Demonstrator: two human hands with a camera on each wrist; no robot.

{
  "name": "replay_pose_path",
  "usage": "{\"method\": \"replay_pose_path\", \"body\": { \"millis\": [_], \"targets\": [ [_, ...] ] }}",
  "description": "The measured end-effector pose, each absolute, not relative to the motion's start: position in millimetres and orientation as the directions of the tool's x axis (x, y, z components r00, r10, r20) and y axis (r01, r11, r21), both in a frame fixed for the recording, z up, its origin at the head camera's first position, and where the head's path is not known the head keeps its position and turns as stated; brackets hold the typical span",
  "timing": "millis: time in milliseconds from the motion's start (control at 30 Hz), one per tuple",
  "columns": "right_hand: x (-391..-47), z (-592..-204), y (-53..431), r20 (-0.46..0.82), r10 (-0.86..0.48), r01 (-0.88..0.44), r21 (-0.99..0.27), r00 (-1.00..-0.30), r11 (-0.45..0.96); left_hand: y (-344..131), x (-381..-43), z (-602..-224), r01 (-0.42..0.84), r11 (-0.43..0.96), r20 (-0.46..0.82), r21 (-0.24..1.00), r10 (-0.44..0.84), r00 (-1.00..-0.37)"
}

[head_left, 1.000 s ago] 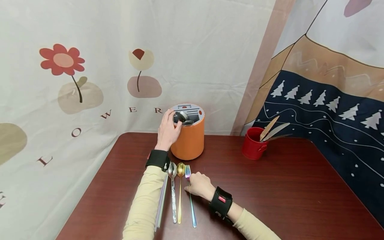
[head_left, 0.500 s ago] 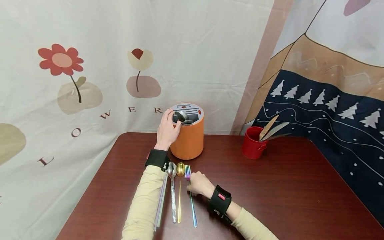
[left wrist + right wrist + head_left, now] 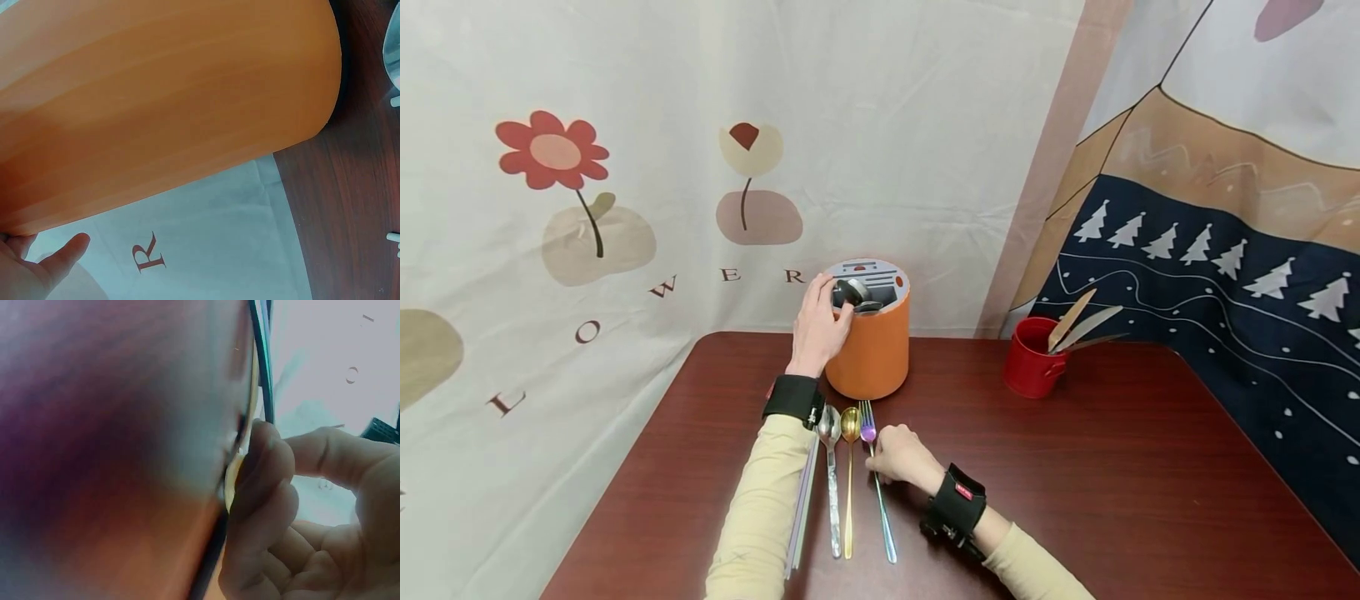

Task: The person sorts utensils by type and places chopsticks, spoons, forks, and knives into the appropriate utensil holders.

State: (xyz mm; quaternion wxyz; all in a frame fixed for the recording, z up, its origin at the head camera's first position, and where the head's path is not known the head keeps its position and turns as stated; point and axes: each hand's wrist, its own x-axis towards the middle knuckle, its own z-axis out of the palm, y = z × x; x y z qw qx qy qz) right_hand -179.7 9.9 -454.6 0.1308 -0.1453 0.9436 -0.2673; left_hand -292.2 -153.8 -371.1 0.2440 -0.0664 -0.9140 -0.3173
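Note:
My left hand [image 3: 822, 329] grips the left rim of an orange cylindrical cutlery holder [image 3: 868, 354], thumb at its front. Dark, rounded utensil ends [image 3: 852, 292] show beside those fingers in the holder's top opening. On the table, my right hand [image 3: 904, 457] pinches a rainbow-coloured fork [image 3: 883, 521], tines pointing toward the holder. In the right wrist view, thumb and fingertips meet at the fork's teal handle [image 3: 265, 369]. A gold spoon [image 3: 849, 492] lies just left of the fork, and a silver spoon [image 3: 833, 508] with a marbled handle lies beside that.
Several long, pale thin sticks [image 3: 801, 508] lie partly under my left forearm. A red bucket [image 3: 1032, 367] with several knives [image 3: 1071, 321] leaning out stands at the back right of the brown table [image 3: 1112, 483]. A printed cloth [image 3: 887, 150] hangs behind.
The fork has shifted slightly forward toward the holder and tilted a little, with my right hand on it. My left hand has stayed at the rim.

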Motion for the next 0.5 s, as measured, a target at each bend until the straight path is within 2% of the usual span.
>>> {"method": "replay_pose_path", "body": {
  "millis": [233, 500],
  "targets": [
    [-182.8, -445.7, 18.8, -0.043, -0.359, -0.257, -0.621, -0.932, 0.74, -153.8, -291.4, -370.3, 0.274, 0.789, 0.486, 0.549, -0.035, -0.873],
    [-188.8, -437.1, 25.9, 0.075, -0.329, -0.297, -0.649, -0.941, 0.7, -154.5, -291.1, -371.4, 0.281, 0.784, 0.496, 0.553, -0.039, -0.868]
  ]
}}
